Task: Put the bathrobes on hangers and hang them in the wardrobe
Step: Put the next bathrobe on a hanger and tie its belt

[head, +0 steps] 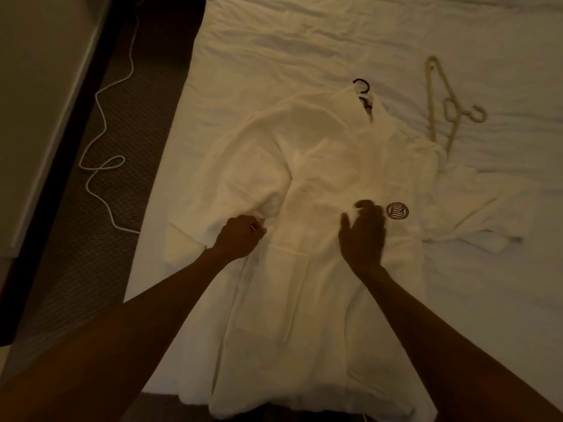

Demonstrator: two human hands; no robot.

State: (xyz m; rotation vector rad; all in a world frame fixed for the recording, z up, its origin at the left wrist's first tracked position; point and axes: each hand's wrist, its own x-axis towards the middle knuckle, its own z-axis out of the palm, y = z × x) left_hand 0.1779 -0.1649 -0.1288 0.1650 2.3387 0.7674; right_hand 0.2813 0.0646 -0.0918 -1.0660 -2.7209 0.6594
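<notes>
Only the hook of the dark hanger [362,85] pokes out of the bathrobe [316,178] collar; left hand [239,237] pinches its fabric, blurry right hand [363,236] is spread open over it.

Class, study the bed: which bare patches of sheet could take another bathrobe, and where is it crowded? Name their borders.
Bare sheet runs across the top, beyond the dark hanger hook and the light hanger. Another patch lies lower right, below the bunched white fabric. Crowded: the middle, where the left hand and right hand are at the bathrobe.

White bathrobe [310,178], dark round emblem [397,211]
</notes>
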